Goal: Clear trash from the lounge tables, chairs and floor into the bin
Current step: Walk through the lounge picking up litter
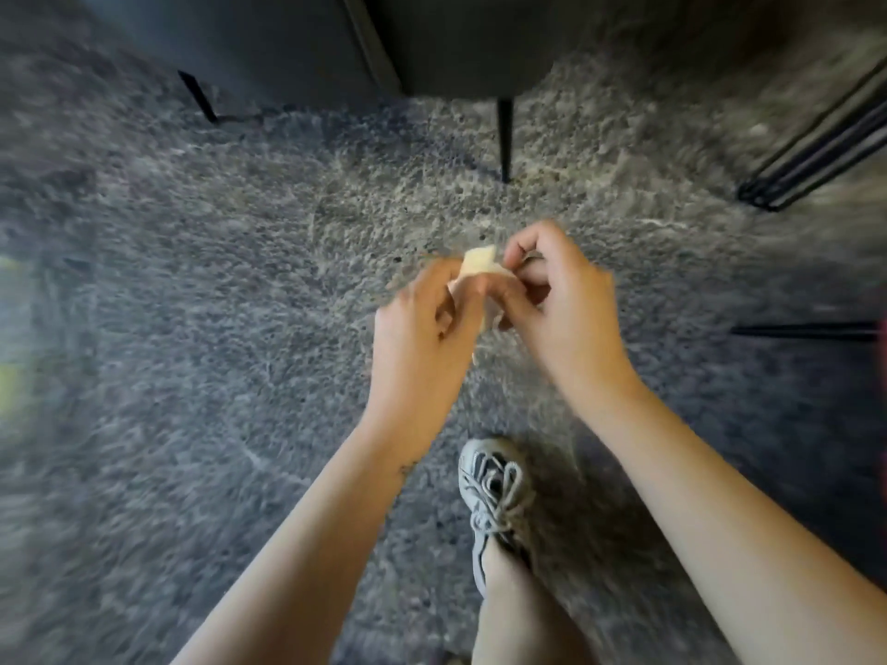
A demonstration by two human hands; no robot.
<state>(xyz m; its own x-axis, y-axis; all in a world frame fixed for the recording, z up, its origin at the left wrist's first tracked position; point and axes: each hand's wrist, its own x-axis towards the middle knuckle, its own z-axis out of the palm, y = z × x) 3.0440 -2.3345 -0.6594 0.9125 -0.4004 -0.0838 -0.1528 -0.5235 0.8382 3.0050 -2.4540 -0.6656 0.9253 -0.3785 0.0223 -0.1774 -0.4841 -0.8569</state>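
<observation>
A small pale yellow scrap of paper or wrapper is held up in front of me over the grey carpet, and the frame is blurred. My left hand grips its lower left side with curled fingers. My right hand pinches its right side, fingers curled in toward the left hand. Most of the scrap is hidden between the two hands. No bin is in view.
A dark upholstered chair with a thin black leg stands just ahead. Black metal table legs slant in at the right. My grey sneaker is on the carpet below the hands. A blurred yellow-green shape lies at the left edge.
</observation>
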